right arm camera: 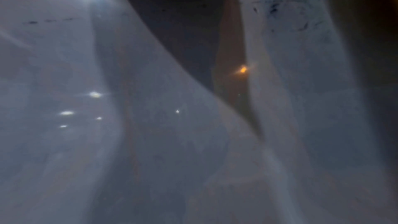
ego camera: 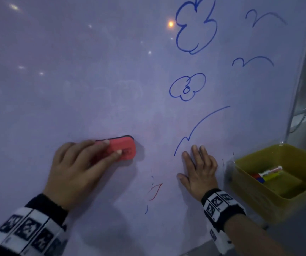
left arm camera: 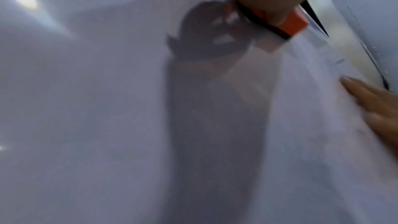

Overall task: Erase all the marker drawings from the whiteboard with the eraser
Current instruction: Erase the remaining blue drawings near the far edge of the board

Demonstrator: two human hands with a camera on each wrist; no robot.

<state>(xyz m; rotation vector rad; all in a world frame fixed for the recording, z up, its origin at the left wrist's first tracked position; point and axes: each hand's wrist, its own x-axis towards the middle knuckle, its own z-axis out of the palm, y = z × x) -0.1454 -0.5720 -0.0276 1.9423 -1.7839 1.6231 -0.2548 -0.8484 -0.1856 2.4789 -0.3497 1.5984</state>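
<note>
Left hand on eraser, right hand flat on whiteboard.

Left hand [ego camera: 78, 169] reaches up from the lower left, fingers curled over the red eraser [ego camera: 124, 147] and clamping it, black felt face against the whiteboard [ego camera: 74, 71]. Right of the eraser: right hand [ego camera: 199, 170], palm to the board, fingers straight and slightly spread, holding nothing. Above and right of the eraser: blue flower drawings [ego camera: 194, 26], bird squiggles [ego camera: 253, 61], a long blue stroke [ego camera: 200, 124]. Below right of it, a faint red mark [ego camera: 155, 192]. Far right of it, yellow tray [ego camera: 255, 196] with markers [ego camera: 268, 174]. Right wrist view too blurred to read.

Head view down; wrists grazing whiteboard [ego camera: 74, 71]
</note>
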